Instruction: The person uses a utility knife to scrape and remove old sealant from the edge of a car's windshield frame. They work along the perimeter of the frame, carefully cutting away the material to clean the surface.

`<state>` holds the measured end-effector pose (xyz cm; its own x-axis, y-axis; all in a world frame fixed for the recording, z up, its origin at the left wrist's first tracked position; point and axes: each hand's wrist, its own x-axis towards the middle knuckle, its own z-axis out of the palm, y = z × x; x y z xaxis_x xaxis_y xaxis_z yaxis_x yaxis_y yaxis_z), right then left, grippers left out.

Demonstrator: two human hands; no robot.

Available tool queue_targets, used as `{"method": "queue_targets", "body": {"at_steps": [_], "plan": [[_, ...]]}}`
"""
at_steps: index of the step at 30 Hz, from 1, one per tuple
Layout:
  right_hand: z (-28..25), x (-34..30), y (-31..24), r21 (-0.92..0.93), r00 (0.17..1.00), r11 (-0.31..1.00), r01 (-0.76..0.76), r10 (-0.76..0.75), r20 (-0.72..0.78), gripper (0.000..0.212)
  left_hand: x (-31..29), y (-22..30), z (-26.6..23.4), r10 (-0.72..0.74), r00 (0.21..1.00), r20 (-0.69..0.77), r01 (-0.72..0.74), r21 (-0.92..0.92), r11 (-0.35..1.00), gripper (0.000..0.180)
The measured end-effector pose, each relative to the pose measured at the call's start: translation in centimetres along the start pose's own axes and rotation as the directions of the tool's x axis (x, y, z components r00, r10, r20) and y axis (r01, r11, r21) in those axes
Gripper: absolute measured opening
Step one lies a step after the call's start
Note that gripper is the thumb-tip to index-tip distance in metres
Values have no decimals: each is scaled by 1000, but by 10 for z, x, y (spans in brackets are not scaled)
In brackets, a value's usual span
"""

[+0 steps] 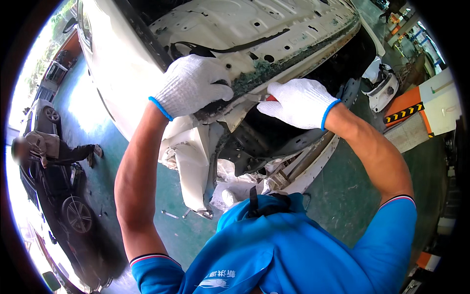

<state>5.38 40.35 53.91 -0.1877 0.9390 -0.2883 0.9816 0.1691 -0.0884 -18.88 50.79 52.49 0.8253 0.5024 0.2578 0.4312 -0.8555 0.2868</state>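
Note:
Both my hands wear white knitted gloves with blue cuffs. Beneath them is the damaged rear of a white car body (193,161), its sheet metal torn and crumpled. My left hand (193,84) is closed at the left part of the panel edge, fingers curled. A dark bit shows between its thumb and fingers, too little to name. Across the torn edge, my right hand (299,104) pinches a small red object (270,98), mostly hidden by the glove. Between the two hands lies a bent, pale flap of metal (240,109). A dark cavity opens below the right hand.
The bare car floor panel (235,24) with holes and a black cable stretches ahead. Loose tools (170,214) lie on the green floor. Another person (49,149) is at the far left near a dark car (58,196). A white car part (382,88) and orange-white barrier (416,115) stand right.

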Motion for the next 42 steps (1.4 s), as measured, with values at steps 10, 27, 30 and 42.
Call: {"method": "queue_targets", "body": {"at_steps": [10, 27, 30, 42], "plan": [[4, -9, 50, -34, 988, 991, -132, 129, -81, 54, 4, 0, 2, 35, 999, -20, -35, 12, 999, 22], [30, -64, 30, 201, 980, 968, 150, -118, -163, 58, 2, 1, -9, 92, 985, 144, -86, -47, 995, 23], [41, -62, 30, 249, 978, 956, 158, -117, -172, 62, -2, 5, -7, 146, 982, 122, -155, 73, 985, 28], [62, -42, 32, 239, 928, 928, 285, -204, -313, 39, -12, 25, 13, 327, 943, 61, -312, 500, 808, 30]]}}
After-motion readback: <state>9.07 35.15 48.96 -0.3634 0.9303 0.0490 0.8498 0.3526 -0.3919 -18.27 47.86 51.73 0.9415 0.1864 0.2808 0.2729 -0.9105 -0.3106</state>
